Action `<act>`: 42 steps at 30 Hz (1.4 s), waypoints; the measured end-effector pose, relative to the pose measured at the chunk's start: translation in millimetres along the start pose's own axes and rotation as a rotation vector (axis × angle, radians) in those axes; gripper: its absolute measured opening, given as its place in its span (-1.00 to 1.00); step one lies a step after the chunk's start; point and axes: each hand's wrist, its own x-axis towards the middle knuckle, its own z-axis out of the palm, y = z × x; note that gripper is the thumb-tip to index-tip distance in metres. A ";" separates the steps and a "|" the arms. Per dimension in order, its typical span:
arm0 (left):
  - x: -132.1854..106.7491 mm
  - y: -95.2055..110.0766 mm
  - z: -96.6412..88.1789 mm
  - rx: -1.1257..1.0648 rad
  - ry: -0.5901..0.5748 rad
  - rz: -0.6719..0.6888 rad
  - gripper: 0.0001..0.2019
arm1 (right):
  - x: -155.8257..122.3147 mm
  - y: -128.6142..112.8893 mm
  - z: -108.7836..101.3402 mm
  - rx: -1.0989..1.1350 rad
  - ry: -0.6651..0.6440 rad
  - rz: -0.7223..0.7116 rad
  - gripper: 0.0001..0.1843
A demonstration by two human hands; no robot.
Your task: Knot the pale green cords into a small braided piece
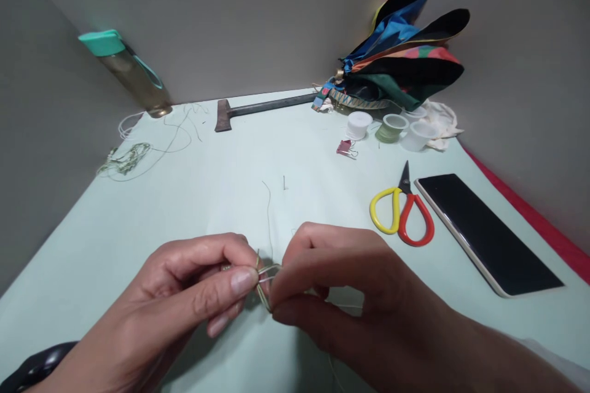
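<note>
Near the front of the pale green table, my left hand pinches a small piece of green cord work between thumb and forefinger. Close beside it on the right, my right hand is closed, its fingertips pinching the loops of the same cord. Thin strands, green and whitish, cross the small gap between the hands. One loose thread runs up from them along the table. Another pale strand trails below my right hand. The exact knot is partly hidden by the fingers. A nail stands upright just beyond the hands.
Scissors with yellow and red handles and a phone lie at right. Behind are a binder clip, thread spools, a hammer and colourful fabric pouches. At left are a bottle and tangled green cord.
</note>
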 end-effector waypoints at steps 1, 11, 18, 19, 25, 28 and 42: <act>-0.4 0.6 0.6 0.005 0.008 -0.015 -0.59 | -1.7 1.3 0.6 -0.015 -0.010 0.007 -0.87; -4.6 4.4 6.4 0.065 0.056 -0.088 -0.55 | 7.9 -2.0 -11.5 -0.017 -0.032 -0.026 -0.83; -3.4 2.6 6.2 0.062 0.046 -0.073 -0.55 | 8.5 5.4 -9.1 -0.229 0.054 -0.157 -0.79; -3.3 2.8 6.4 0.049 0.047 -0.080 -0.55 | 9.0 8.6 -8.2 -0.304 0.077 -0.207 -0.81; -1.0 4.0 7.0 -0.019 0.025 -0.039 -0.60 | 6.7 19.2 -5.6 -0.686 0.175 -0.357 -0.77; 0.5 1.0 5.1 -0.056 -0.002 -0.001 -0.61 | -1.9 10.5 -0.8 -0.770 0.199 -0.428 -0.81; 15.3 28.5 16.0 -0.146 0.056 0.256 -0.70 | -31.2 39.1 45.4 -1.001 0.292 -0.744 -0.78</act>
